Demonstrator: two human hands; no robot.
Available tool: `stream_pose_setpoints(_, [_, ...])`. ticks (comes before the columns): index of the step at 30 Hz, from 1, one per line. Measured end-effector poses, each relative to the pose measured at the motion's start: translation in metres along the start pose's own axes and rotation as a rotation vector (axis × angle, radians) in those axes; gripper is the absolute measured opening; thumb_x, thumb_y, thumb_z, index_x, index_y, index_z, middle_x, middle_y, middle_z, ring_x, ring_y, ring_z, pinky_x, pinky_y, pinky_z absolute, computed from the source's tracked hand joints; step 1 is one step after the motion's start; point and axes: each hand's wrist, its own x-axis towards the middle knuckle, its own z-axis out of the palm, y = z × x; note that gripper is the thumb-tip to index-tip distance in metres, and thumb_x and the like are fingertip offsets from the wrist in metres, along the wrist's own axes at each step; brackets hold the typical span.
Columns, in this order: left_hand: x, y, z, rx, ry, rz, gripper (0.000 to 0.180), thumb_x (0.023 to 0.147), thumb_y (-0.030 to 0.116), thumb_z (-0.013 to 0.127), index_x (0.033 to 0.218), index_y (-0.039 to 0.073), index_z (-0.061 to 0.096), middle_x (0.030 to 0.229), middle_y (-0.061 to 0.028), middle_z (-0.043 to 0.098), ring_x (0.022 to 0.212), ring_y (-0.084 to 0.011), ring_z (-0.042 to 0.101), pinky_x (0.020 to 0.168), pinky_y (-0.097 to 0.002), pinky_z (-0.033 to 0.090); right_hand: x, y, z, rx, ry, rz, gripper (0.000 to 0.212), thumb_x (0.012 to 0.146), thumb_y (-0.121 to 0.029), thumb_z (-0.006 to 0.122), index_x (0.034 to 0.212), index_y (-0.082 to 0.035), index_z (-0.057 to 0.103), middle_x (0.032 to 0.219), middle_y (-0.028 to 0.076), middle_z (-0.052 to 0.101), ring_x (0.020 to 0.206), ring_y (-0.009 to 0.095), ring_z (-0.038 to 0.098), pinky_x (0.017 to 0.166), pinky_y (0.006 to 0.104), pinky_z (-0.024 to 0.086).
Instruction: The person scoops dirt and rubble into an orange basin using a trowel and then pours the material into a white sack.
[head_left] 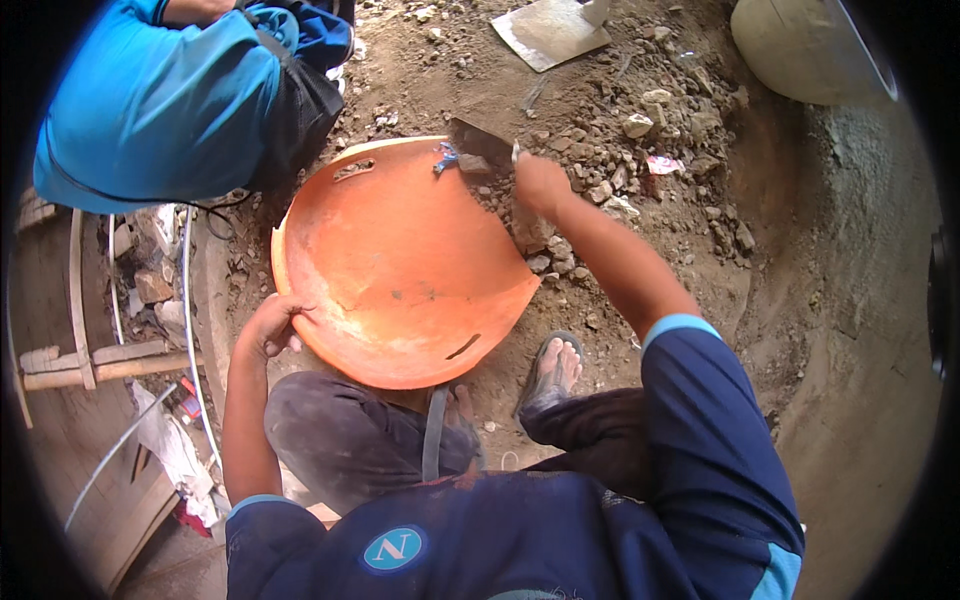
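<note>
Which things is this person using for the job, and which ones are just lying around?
In use:
- orange basin, rim held by the left hand
- dark flat-bladed tool, in the right hand
- rubble beside the blade, probably

Seemingly just lying about:
- pale flat piece
- pink-and-white scrap
- whitish rounded container

The left forearm [247, 420] extends nearly straight ahead on the person's left side, with the left hand [268, 325] turned inward at the left wrist [252, 348], its thumb [298, 303] uppermost and its fingers [291, 344] curled below in a grip. The right forearm [635, 265] reaches farther forward, slanting inward to the left; the right hand [541, 186] is clenched, back facing up, the right wrist [564, 209] roughly in line with the forearm, individual fingers largely obscured.
</note>
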Motion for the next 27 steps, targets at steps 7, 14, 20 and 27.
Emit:
stream_pose_setpoints(7, [0.03,-0.009,-0.004,0.267,0.016,0.076,0.021,0.075,0.012,0.058,0.084,-0.007,0.058,0.065,-0.0148,0.062,0.039,-0.0198,0.055,0.028,-0.0278,0.043,-0.102,-0.024,0.033,-0.066,-0.241,-0.185,0.015,0.082,-0.007,0.049,0.095,0.0,0.054,0.082,0.026,0.064,0.08,0.041,0.064,0.067,0.0501,0.051])
stream_pose_setpoints(14, [0.013,0.005,0.012,0.254,0.018,0.185,0.023,0.071,0.007,0.058,0.088,-0.008,0.055,0.066,-0.0115,0.06,0.042,-0.0172,0.055,0.028,-0.0277,0.041,-0.111,0.013,0.013,0.083,0.191,0.191,0.016,0.078,-0.012,0.055,0.091,-0.002,0.052,0.081,0.024,0.065,0.078,0.041,0.065,0.07,0.0499,0.051])
stream_pose_setpoints(20, [0.02,0.003,0.009,0.317,-0.005,0.236,0.016,0.07,0.009,0.056,0.078,-0.005,0.057,0.06,-0.0084,0.056,0.041,-0.0147,0.051,0.03,-0.0275,0.04,-0.121,0.136,0.039,0.411,0.51,0.849,0.027,0.075,-0.018,0.057,0.092,0.003,0.06,0.087,0.023,0.066,0.082,0.038,0.066,0.074,0.0439,0.052])
stream_pose_setpoints(27, [0.053,-0.007,0.018,0.423,0.085,0.249,0.016,0.07,0.011,0.056,0.072,-0.005,0.057,0.058,-0.0078,0.055,0.041,-0.0162,0.051,0.034,-0.0296,0.04,-0.136,0.077,0.065,0.451,0.383,0.801,0.031,0.073,-0.014,0.06,0.098,0.003,0.055,0.095,0.026,0.064,0.092,0.04,0.063,0.081,0.0449,0.05])
